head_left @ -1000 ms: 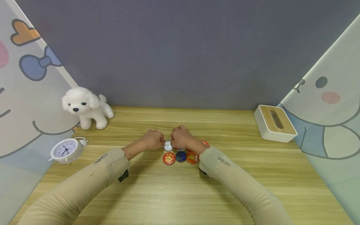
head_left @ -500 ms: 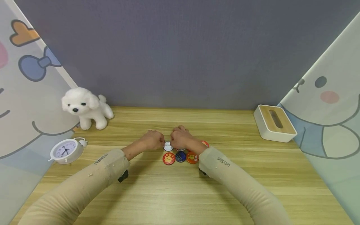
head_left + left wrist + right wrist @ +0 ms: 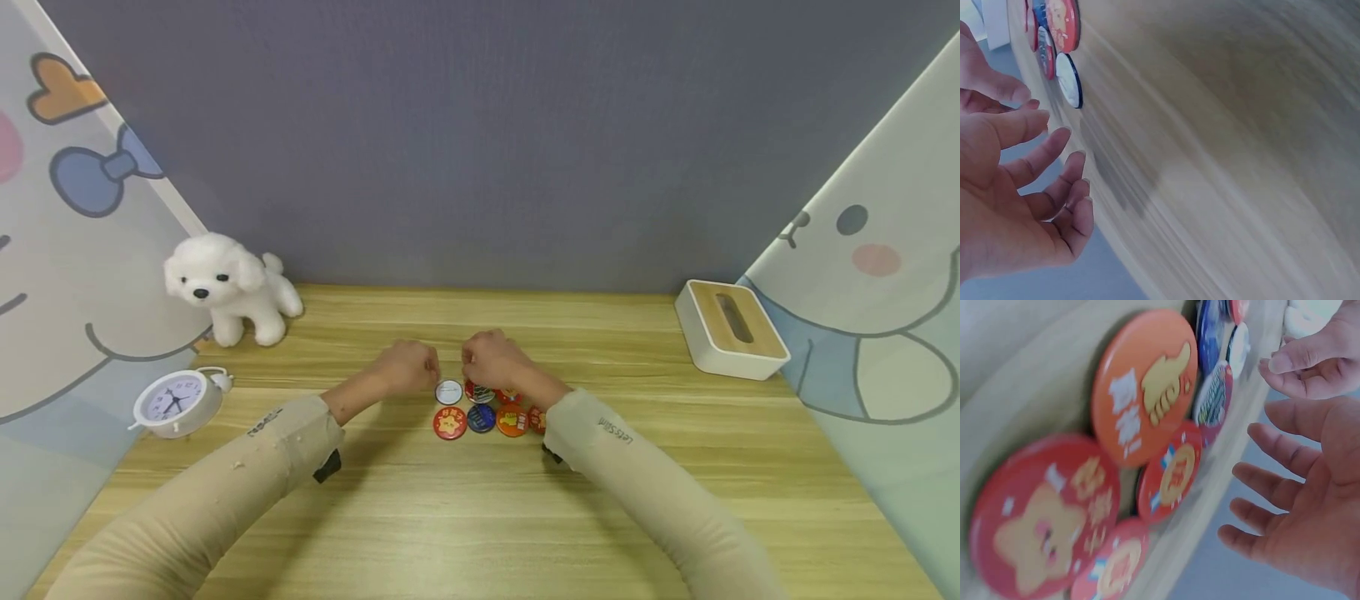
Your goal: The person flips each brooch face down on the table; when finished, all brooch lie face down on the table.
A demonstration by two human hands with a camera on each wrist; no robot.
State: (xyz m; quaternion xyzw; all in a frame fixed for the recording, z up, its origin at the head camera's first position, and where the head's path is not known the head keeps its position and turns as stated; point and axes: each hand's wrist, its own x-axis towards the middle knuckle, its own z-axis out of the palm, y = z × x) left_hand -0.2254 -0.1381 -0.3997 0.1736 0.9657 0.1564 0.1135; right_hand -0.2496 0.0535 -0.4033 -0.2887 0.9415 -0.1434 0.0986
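Note:
In the head view, my left hand (image 3: 406, 367) hovers just left of a badge lying pin side up (image 3: 448, 392). My right hand (image 3: 495, 358) is above the back row, behind a red badge with a dark green print (image 3: 479, 392). The left wrist view shows the left hand (image 3: 1029, 194) with loosely bent fingers and nothing in them. Spread, relaxed fingers of the right hand (image 3: 1304, 481) hold nothing in the right wrist view. The front row has a red star badge (image 3: 450, 422), a blue badge (image 3: 482, 417), an orange thumbs-up badge (image 3: 513, 420) and another red star badge (image 3: 1047, 519).
Two red badges with round centres, one of them (image 3: 1170, 472) beside the orange badge, lie in the back row. A white toy dog (image 3: 228, 287) and an alarm clock (image 3: 178, 403) stand at left. A tissue box (image 3: 731, 329) sits at the right back of the wooden table (image 3: 450, 517).
The right hand has lifted away and shifted slightly right, uncovering the red badge with dark green print. The left hand has risen a little from the pin-side-up badge.

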